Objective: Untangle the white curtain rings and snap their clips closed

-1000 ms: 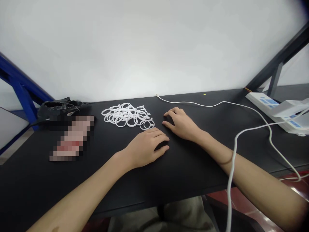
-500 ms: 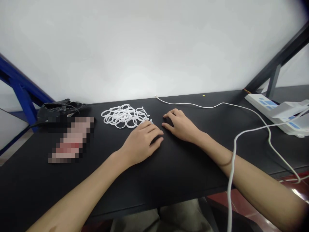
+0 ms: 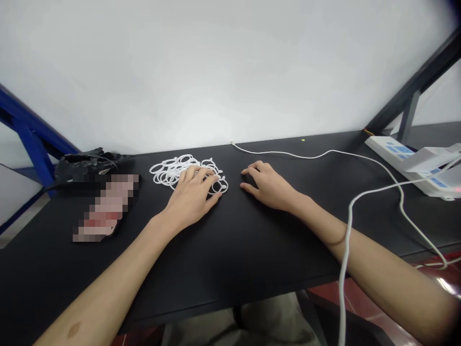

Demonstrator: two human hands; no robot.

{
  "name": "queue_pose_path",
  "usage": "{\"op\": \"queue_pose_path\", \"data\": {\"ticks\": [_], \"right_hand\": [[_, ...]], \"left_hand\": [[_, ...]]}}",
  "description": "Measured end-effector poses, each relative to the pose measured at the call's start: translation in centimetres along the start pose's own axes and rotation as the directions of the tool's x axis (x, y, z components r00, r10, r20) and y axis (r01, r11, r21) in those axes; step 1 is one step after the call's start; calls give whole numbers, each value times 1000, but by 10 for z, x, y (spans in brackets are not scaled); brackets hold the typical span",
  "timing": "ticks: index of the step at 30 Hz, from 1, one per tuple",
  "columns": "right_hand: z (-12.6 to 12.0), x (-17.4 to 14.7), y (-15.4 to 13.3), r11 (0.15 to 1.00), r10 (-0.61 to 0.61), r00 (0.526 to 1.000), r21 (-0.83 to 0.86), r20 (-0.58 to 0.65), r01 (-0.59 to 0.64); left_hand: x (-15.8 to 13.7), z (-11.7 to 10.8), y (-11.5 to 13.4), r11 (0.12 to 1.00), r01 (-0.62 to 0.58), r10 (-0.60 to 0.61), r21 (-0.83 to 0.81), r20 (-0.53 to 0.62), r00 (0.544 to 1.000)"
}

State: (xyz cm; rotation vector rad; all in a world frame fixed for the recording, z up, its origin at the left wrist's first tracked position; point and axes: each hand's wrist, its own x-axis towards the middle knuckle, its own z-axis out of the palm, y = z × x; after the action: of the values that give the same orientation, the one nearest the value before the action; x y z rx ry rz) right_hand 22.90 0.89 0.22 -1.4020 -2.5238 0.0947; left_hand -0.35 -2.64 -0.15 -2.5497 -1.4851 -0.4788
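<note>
Several thin white rings, each with a small tab or knob, lie in a loose heap on the black table. My left hand is over the heap's near side, palm down and fingers apart, and hides part of it. Whether its fingertips touch the rings I cannot tell. My right hand rests on the bare table to the right of the rings, its fingers a little bent and spread, with nothing in it.
A blurred-out phone-like object lies at left, with a crumpled black bag behind it. A white cable crosses over my right forearm. White power strips lie at far right. A white wall rises behind the black table.
My left hand has moved left and slightly forward, from the right edge of the heap to over the rings. My right hand stays in place.
</note>
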Motion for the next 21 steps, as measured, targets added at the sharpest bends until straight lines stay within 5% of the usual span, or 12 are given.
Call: {"op": "queue_pose_path", "data": {"ticks": [13,21], "right_hand": [[2,0,1,999,-14,1000,28,-11,14],[-10,-4,-27,887,-112,977,426,-182,181]], "left_hand": [[1,-6,14,978,-11,-28,-210,-182,983],[1,-5,18,971,-41,-20,-234,-249,968]]}}
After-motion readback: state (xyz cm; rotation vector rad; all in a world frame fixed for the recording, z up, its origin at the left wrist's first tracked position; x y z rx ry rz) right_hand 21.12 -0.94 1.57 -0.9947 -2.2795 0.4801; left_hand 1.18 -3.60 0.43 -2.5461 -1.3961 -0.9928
